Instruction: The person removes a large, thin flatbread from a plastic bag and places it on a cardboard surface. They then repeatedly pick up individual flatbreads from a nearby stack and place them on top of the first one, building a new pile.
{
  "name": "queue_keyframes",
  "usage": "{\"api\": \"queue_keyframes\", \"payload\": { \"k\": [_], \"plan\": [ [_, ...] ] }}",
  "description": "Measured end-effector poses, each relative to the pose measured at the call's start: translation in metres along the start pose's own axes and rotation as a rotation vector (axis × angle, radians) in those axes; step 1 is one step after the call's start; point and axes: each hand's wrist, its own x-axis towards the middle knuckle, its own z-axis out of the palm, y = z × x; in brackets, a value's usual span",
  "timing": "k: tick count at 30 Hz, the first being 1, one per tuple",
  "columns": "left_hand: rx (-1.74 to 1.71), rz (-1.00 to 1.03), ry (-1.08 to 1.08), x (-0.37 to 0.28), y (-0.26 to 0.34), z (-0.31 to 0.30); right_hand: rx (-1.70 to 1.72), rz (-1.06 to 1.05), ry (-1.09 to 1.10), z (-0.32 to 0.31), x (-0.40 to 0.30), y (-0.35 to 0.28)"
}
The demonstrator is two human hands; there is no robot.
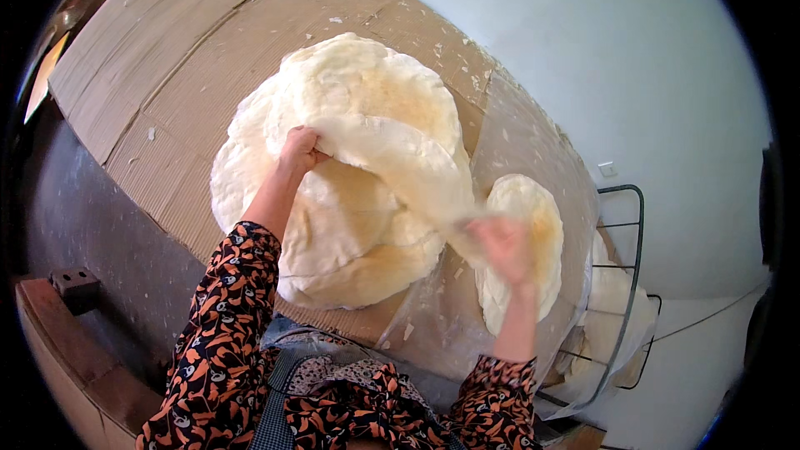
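Note:
On the cardboard [187, 81] in front of me lies a broad pile of pale cream, rounded, flat sheets [356, 84]; they look like flatbread or dough. My left hand [302, 147] pinches the edge of one limp sheet [400, 159], which stretches over the pile toward the right. At its other end is my right hand [503, 247], motion-blurred, its fingers apparently closed on the sheet. Behind that hand, a smaller oval stack [522, 200] of similar sheets lies on clear plastic film [437, 319].
Small pale flakes [437, 47] are scattered over the cardboard. At the right edge stands a dark metal rack [639, 244] holding plastic-wrapped pale sheets [615, 306]. A white wall [656, 87] runs behind. Bricks [75, 287] edge the dark floor [125, 200] at lower left.

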Motion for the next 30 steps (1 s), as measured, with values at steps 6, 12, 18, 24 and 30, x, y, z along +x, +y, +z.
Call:
{"api": "queue_keyframes", "payload": {
  "k": [6, 12, 18, 24, 30],
  "plan": [
    [-0.002, -0.041, 0.152, -0.017, -0.006, -0.014, 0.160, -0.049, 0.615, -0.184, 0.039, 0.004],
    [-0.040, 0.008, -0.040, -0.117, -0.028, -0.030, -0.407, -0.223, 0.622, -0.171, 0.085, -0.106],
    [-0.478, -0.009, -0.370, -0.122, -0.041, -0.068, -0.899, -0.660, 0.510, 0.068, 0.117, -0.059],
    [-0.521, 0.005, -0.361, -0.117, -0.033, -0.058, -0.693, -0.679, 0.161, 0.199, 0.081, -0.006],
    [-0.080, 0.067, -0.050, -0.113, -0.020, -0.055, -0.515, -0.633, 0.136, 0.205, 0.080, -0.011]
  ]
}}
